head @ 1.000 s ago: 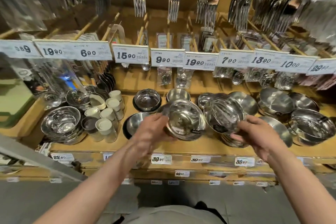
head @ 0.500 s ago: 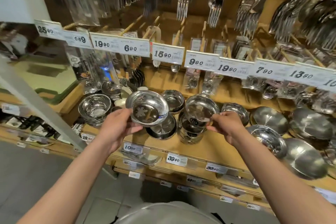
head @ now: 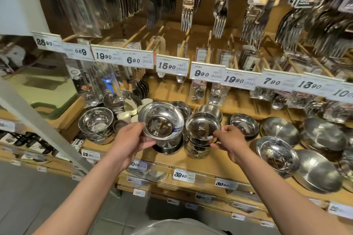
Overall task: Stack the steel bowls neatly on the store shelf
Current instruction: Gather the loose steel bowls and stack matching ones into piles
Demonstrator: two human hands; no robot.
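Note:
My left hand (head: 129,140) grips a shiny steel bowl (head: 161,119) by its near rim, held tilted in the air above a dark-based bowl (head: 168,145) that stands on the wooden shelf (head: 202,164). My right hand (head: 228,139) pinches the right rim of a second steel bowl (head: 202,128), which sits on top of a short stack of like bowls (head: 196,149). The two held bowls are side by side, almost touching.
More steel bowls stand left (head: 95,121), behind (head: 243,124) and right (head: 277,153), with wide pans (head: 321,175) far right. White cups (head: 124,116) sit behind. Price tags (head: 172,65) and hanging forks (head: 187,13) overhang the shelf. A grey bar (head: 44,129) slants at left.
The view has swung left. My left hand has carried its bowl left and slightly up over the dark-based bowl. My right hand has brought its bowl down onto the stack.

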